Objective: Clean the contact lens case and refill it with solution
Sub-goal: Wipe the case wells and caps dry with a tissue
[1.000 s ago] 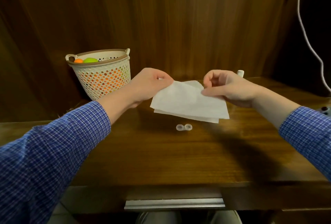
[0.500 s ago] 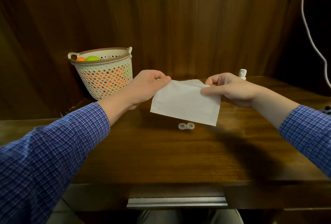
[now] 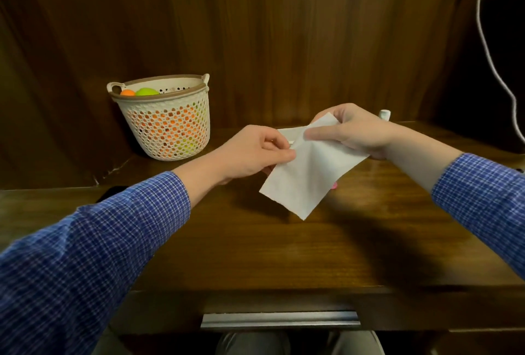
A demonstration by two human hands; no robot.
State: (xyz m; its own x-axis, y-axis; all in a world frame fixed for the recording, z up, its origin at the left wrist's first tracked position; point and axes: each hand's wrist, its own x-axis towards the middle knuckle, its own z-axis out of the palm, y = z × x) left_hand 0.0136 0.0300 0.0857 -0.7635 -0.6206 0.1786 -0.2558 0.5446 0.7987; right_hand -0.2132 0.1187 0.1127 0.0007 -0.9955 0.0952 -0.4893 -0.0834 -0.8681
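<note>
A white tissue (image 3: 305, 175) hangs folded and tilted above the middle of the wooden desk (image 3: 255, 241). My left hand (image 3: 250, 153) pinches its left edge. My right hand (image 3: 352, 130) pinches its upper corner, thumb on top. Both hands are close together. The tissue hides the contact lens case; only a small pink bit (image 3: 334, 185) peeks out at the tissue's right edge. The white cap of a small bottle (image 3: 384, 114) shows behind my right hand.
A cream perforated basket (image 3: 167, 121) with orange and green balls stands at the back left. A white cable (image 3: 494, 64) hangs from a wall socket at the right. A metal drawer handle (image 3: 279, 320) sits below the desk's front edge.
My hands have come closer together and folded the tissue narrower. It now hangs tilted and lower, covering the lens case that lay in view before.
</note>
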